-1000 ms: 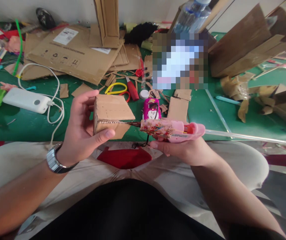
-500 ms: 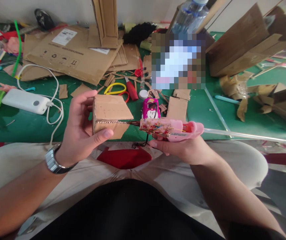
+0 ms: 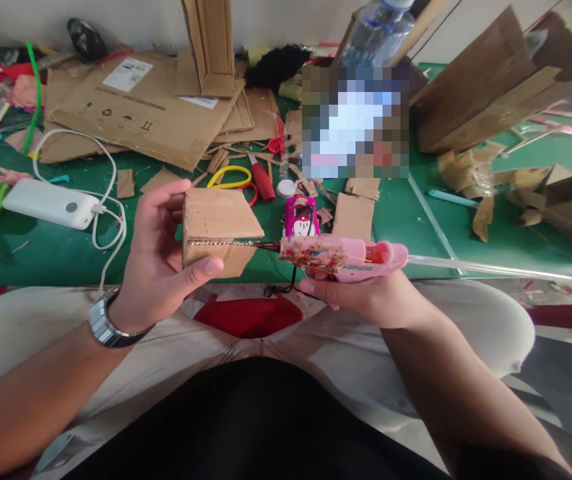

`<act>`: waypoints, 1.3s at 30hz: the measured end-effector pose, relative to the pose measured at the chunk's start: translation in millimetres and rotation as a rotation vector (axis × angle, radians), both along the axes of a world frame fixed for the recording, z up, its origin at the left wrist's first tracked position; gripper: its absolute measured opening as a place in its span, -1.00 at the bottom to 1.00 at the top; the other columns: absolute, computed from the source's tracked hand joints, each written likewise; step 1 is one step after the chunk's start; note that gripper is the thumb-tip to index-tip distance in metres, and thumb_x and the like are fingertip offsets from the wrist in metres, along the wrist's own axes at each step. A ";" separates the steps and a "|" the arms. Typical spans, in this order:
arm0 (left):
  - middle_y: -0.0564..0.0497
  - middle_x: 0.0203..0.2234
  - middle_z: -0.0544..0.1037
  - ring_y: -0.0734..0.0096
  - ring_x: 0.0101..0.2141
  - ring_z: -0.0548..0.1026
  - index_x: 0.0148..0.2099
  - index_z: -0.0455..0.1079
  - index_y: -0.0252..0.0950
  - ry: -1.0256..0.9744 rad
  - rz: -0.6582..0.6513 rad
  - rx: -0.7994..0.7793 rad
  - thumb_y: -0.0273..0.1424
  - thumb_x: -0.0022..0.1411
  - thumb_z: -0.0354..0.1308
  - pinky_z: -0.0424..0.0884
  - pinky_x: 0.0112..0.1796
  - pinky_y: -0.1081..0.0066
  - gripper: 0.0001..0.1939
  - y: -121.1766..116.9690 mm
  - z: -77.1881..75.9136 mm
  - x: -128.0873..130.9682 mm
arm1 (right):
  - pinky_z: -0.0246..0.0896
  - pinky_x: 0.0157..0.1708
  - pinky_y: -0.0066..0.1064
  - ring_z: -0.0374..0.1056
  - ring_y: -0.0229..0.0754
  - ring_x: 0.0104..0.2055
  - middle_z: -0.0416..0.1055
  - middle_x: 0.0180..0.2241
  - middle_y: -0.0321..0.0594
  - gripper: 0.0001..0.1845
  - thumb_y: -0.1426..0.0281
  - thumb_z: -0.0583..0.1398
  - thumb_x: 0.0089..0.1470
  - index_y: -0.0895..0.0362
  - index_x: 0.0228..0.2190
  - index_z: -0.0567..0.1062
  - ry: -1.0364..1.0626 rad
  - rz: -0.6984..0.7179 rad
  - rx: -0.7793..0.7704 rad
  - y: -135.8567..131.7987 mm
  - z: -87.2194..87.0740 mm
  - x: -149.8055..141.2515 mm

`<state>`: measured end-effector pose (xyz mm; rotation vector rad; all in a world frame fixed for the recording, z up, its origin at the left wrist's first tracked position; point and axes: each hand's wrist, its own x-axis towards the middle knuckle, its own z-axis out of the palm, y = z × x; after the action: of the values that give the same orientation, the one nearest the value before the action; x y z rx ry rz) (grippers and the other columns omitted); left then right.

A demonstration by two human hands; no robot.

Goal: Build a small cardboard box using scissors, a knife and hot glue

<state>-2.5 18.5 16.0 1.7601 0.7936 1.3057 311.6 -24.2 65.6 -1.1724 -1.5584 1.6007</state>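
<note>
Left hand (image 3: 159, 273) clasps tan cardboard box (image 3: 222, 213) — corrugated edge (image 3: 213, 243) showing; right hand (image 3: 379, 300) grips stained pink glue gun (image 3: 333, 255).

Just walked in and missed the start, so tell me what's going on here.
The person's left hand holds a folded cardboard piece near the front edge of the green table. The right hand grips a pink glue gun, its dark nozzle at the cardboard's open edge. A clear glue stick juts from the gun's back end.
</note>
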 end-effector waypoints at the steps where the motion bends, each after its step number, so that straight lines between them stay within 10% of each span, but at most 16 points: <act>1: -0.06 0.18 0.51 0.19 0.13 0.51 0.52 0.34 -0.04 -0.002 0.001 0.004 -0.15 0.21 0.63 0.65 0.00 0.33 -0.07 0.2 -0.1 0.2 | 0.62 -0.48 -0.44 0.62 -0.09 -0.38 0.67 -0.41 -0.25 -0.49 0.25 0.49 0.25 -0.03 0.21 0.72 -0.007 -0.002 0.000 0.3 0.2 0.1; 28: 0.00 0.16 0.51 0.03 0.15 0.57 0.46 0.32 0.11 -0.008 0.020 -0.084 0.02 0.23 0.57 0.70 0.02 0.06 -0.14 -0.6 -3.6 1.1 | 0.30 -0.66 -0.48 0.35 -0.27 -0.60 0.52 -0.52 -0.40 -0.49 0.28 0.50 0.19 -0.06 0.17 0.70 0.093 -0.057 -0.044 2.2 -3.5 0.5; 34: -0.03 0.16 0.52 0.13 0.13 0.58 0.43 0.37 0.02 -0.072 0.007 -0.262 -0.05 0.27 0.58 0.68 0.07 0.19 -0.21 -9.9 -2.6 9.4 | 0.27 -0.67 -0.44 0.36 -0.29 -0.58 0.46 -0.42 -0.35 -0.70 0.28 0.56 0.11 0.08 -0.21 0.63 0.215 -0.244 -0.030 2.0 -17.2 -2.4; 39: -0.07 0.20 0.53 0.14 0.13 0.58 0.40 0.38 0.03 -0.050 -0.083 -0.369 -0.13 0.24 0.62 0.72 0.02 0.23 -0.21 -20.4 -6.5 16.1 | 0.34 -0.53 -0.42 0.33 -0.28 -0.45 0.48 -0.31 -0.33 -0.49 0.34 0.56 0.11 0.03 0.08 0.63 0.205 -0.277 0.111 -0.6 -24.5 -10.8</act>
<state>13.7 -1.9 9.5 1.4462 0.8616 1.0660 300.8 -24.8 41.1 -1.0749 -1.2769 1.3870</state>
